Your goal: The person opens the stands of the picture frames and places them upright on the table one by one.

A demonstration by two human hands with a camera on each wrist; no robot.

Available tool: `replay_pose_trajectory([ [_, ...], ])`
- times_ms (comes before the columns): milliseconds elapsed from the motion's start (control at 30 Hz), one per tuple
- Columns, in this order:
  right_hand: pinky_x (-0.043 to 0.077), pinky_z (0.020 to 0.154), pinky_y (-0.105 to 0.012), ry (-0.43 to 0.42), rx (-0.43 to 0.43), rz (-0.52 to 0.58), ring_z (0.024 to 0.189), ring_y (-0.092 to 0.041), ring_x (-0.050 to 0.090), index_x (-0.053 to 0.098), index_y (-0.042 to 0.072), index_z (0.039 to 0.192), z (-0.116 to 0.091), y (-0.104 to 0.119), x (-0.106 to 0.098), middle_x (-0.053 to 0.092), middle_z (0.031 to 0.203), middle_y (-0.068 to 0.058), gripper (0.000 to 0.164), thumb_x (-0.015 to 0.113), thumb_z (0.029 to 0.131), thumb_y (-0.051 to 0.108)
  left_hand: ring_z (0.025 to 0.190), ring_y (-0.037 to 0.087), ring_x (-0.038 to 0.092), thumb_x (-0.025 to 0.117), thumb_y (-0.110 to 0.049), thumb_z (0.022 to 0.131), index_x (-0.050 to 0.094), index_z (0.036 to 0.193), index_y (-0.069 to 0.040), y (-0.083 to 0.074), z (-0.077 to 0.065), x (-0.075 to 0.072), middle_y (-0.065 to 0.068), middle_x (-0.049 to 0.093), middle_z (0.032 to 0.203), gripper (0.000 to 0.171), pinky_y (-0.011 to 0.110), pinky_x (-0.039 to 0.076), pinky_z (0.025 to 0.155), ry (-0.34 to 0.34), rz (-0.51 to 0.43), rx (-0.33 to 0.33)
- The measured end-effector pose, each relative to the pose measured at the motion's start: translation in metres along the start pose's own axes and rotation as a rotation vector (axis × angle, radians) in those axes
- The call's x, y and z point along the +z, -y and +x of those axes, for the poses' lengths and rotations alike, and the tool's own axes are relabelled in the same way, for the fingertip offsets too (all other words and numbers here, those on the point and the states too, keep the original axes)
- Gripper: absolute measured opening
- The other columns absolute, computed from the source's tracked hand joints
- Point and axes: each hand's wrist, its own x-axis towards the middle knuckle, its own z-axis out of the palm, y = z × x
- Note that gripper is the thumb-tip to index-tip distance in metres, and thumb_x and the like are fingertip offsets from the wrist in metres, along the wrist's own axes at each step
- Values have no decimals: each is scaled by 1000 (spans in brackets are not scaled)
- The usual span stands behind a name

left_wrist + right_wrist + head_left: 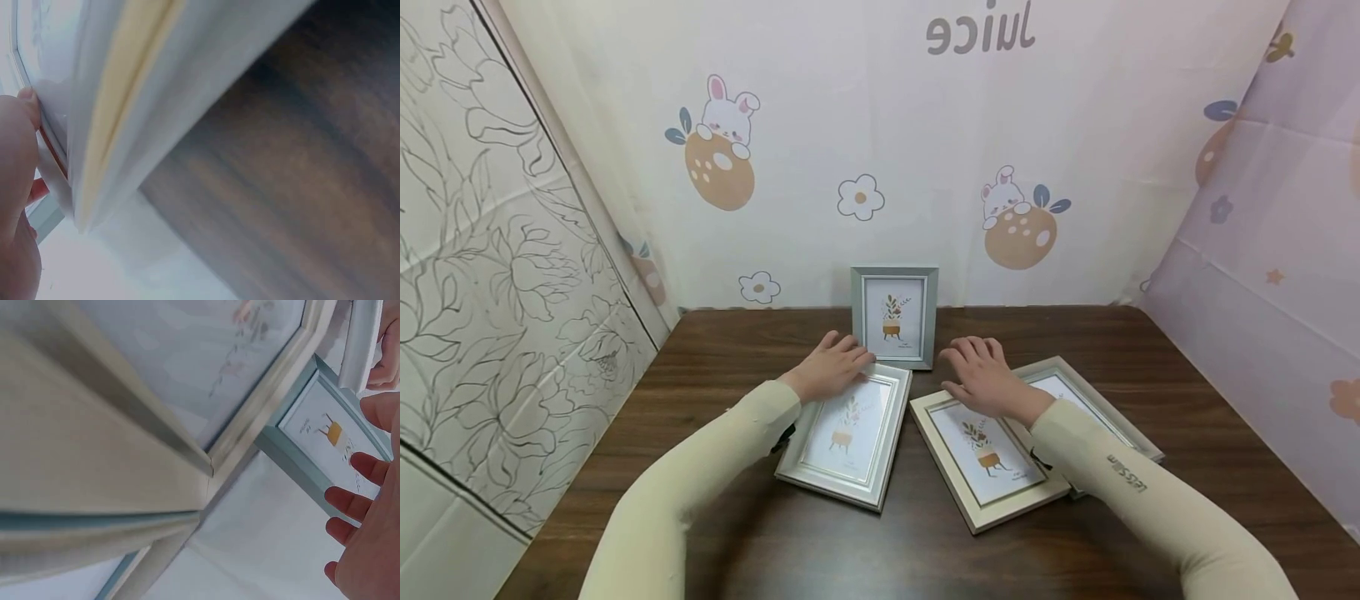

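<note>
Four picture frames (894, 315) on one wooden table (715, 350), two hands (831, 367)

A silver rectangular picture frame (848, 435) lies flat on the table beside a beige rectangular picture frame (981, 454) (both hold plant prints).

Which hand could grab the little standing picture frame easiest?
Probably the left hand: its fingertips already reach the lower corner of the small upright grey-blue picture frame, while the right hand rests apart on a flat silver frame.
</note>
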Motion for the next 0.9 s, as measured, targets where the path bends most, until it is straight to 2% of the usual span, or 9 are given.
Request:
replay_pose_trajectory([
  [133, 19, 101, -61, -10, 16, 3, 129, -41, 33, 49, 2, 134, -1, -4, -4, 40, 138, -24, 44, 59, 100, 28, 127, 24, 44, 44, -37, 106, 51, 134, -18, 1, -1, -7, -2, 60, 129, 34, 48, 26, 106, -21, 44, 0],
  [267, 18, 101, -60, -5, 43, 19, 130, -42, 32, 48, 3, 135, -3, -6, -8, 39, 139, -23, 45, 58, 100, 29, 116, 21, 47, 45, -36, 106, 52, 132, -18, 3, -2, -11, -3, 61, 125, 32, 44, 27, 100, -65, 73, 9],
  [367, 18, 101, -61, -13, 52, 27, 130, -42, 32, 48, 2, 135, -5, -6, -10, 39, 139, -24, 45, 58, 100, 28, 108, 20, 50, 48, -34, 105, 53, 132, -17, 6, -2, -14, -2, 61, 125, 32, 43, 28, 96, -98, 48, 14],
  [600, 18, 101, -62, -39, 44, 39, 129, -42, 32, 48, 1, 135, -7, -8, -12, 40, 137, -24, 45, 59, 99, 26, 106, 21, 57, 52, -32, 104, 54, 136, -16, 10, -6, -22, 1, 62, 126, 36, 42, 37, 93, -164, 18, 21],
  [733, 17, 101, -62, -46, 40, 47, 129, -42, 32, 48, 2, 134, -10, -8, -12, 40, 137, -24, 45, 58, 99, 27, 103, 22, 58, 54, -30, 103, 55, 134, -14, 13, -10, -26, 3, 63, 122, 36, 41, 40, 90, -209, 12, 31],
  [900, 17, 100, -62, -56, 37, 46, 128, -42, 33, 48, 3, 134, -12, -9, -13, 40, 137, -23, 44, 59, 99, 27, 100, 23, 56, 58, -28, 102, 57, 133, -12, 16, -13, -32, 3, 63, 119, 35, 39, 41, 87, -244, -54, 42],
])
